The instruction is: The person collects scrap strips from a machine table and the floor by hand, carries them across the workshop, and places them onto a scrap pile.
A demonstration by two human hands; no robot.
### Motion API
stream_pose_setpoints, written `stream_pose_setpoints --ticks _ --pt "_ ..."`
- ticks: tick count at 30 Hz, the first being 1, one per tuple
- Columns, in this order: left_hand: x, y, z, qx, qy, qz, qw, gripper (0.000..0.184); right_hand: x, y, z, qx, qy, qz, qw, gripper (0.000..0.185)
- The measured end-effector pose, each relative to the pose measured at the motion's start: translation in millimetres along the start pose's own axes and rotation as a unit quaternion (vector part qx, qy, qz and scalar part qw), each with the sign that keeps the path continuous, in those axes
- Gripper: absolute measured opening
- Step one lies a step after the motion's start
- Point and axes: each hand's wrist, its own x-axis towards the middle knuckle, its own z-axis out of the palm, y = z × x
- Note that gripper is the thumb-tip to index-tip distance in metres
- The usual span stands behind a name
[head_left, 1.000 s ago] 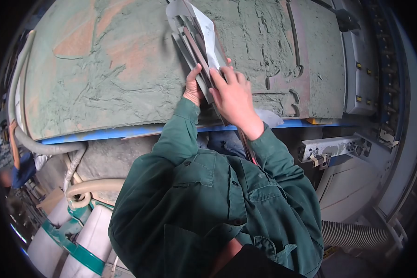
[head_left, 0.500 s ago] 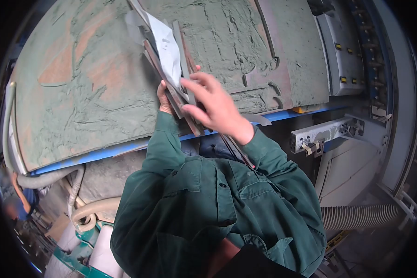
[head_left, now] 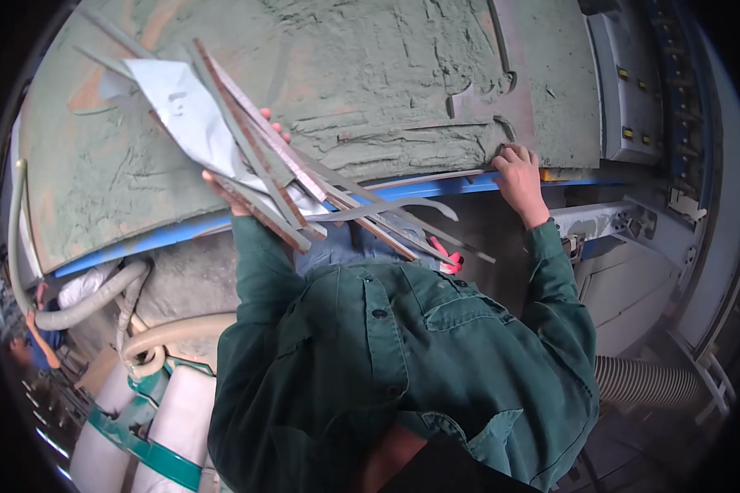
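My left hand (head_left: 220, 191) is wrapped from below around a bundle of long thin strips (head_left: 247, 135), grey and brown-edged. A crumpled white sheet (head_left: 181, 107) is caught among them. The strips slant over the near edge of the board, and one curved grey strip (head_left: 419, 202) juts out to the right. At the board's near right edge, my right hand (head_left: 520, 177) has its fingers curled together on the end of a thin curved strip (head_left: 504, 126). Its fingertips are partly hidden.
Under the hands lies a large board (head_left: 345, 90) with a rough green-grey coating, edged by a blue rail (head_left: 156, 241). A metal box (head_left: 629, 90) stands to the right. Hoses (head_left: 99, 308) and a person (head_left: 45, 345) are at lower left. Something pinkish-red (head_left: 448, 256) shows near my waist.
My right hand has left the bundle and moved right to the board's edge, its fingers now curled. My left hand has shifted left with the bundle, whose strips now fan out more.
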Motion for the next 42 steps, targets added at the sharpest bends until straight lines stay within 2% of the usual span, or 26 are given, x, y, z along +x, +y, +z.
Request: stream_pose_setpoints --ticks 8,10,13,16,19,20,22,23,25,27,29,31,32,33,34,35,36,37,39,40,41,42 --pt "-81.8 34.6 -25.8 -0.041 -0.003 0.093 0.995 0.11 6.2 -36.4 19.4 0.018 0.022 -0.072 0.997 0.021" --pt "-106.1 39.9 -30.1 -0.046 -0.015 0.117 0.992 0.109 3.3 -40.0 23.0 0.09 0.036 -0.04 0.995 0.023" --pt "-149.1 47.1 -35.2 -0.029 -0.019 0.131 0.991 0.109 0.2 -57.7 25.8 0.101 0.06 -0.045 0.992 0.024" --pt "-199.1 45.9 -41.6 -0.03 0.043 0.144 0.988 0.111 -3.5 -93.4 24.3 0.134 0.09 -0.073 0.984 0.024" --pt "-242.4 40.2 -47.6 -0.037 0.036 0.158 0.986 0.115 -11.7 -127.7 38.3 0.13 0.06 -0.091 0.986 0.027" --pt "-260.4 34.9 -45.9 -0.025 0.084 0.169 0.982 0.115 -14.4 -134.2 37.9 0.136 0.043 -0.099 0.985 0.029" --pt "-287.5 29.8 -54.1 -0.033 0.082 0.184 0.979 0.115 -14.2 -139.3 22.9 0.225 -0.004 -0.048 0.973 0.031" --pt "-297.1 27.7 -58.8 -0.038 0.064 0.192 0.979 0.115 -8.5 -128.7 25.0 0.25 0.044 -0.049 0.966 0.032" --pt "-316.2 23.1 -42.3 -0.043 0.134 0.219 0.965 0.112 11.6 -105.1 12.8 0.242 0.086 -0.006 0.966 0.029" --pt "-329.3 22.9 -35.0 -0.018 0.161 0.236 0.958 0.109 44.5 -64.3 13.6 0.278 0.137 0.062 0.949 0.028" --pt "-338.6 19.3 -34.6 -0.004 0.129 0.27 0.954 0.106 80.4 -30.7 3.2 0.273 0.153 0.143 0.939 0.035" --pt "-344.4 12.5 -23.6 -0.012 0.172 0.299 0.939 0.104 124.2 7.7 8.5 0.239 0.153 0.199 0.938 0.048" --pt "-348.0 5.5 -12.7 0.002 0.262 0.302 0.917 0.099 145.9 25.1 20.3 0.21 0.167 0.217 0.939 0.052" --pt "-347.3 -0.6 -8.1 -0.042 0.256 0.339 0.904 0.095 166.6 37.3 29.2 0.183 0.178 0.235 0.938 0.057" --pt "-356.0 -3.3 -18.5 0.007 0.303 0.323 0.896 0.092 179.3 43.6 32.2 0.17 0.144 0.241 0.945 0.067" --pt "-364.7 -5.9 -28.7 0.054 0.348 0.303 0.886 0.09 196.2 54.9 42.0 0.135 0.158 0.22 0.953 0.072" --pt "-354.2 -8.1 -24.8 0.031 0.15 0.382 0.912 0.087 216.0 53.0 35.8 0.145 0.153 0.257 0.943 0.07" --pt "-364.8 -9.4 -15.8 0.106 0.26 0.34 0.898 0.087 206.9 56.0 41.5 0.145 0.123 0.303 0.934 0.069" --pt "-368.4 -20.6 4.0 0.093 0.323 0.387 0.859 0.083 218.5 64.7 33.3 0.249 0.02 0.348 0.904 0.056" --pt "-365.2 -36.4 -2.6 0.091 0.327 0.388 0.857 0.083 219.2 63.8 31.6 0.27 0.039 0.342 0.899 0.043" --pt "-364.9 -51.1 -6.6 0.156 0.311 0.465 0.814 0.082 217.0 64.5 30.3 0.27 0.036 0.34 0.9 0.043" --pt "-366.6 -55.9 -2.7 0.189 0.301 0.506 0.786 0.081 218.6 64.6 27.2 0.368 0.004 0.328 0.87 0.038"
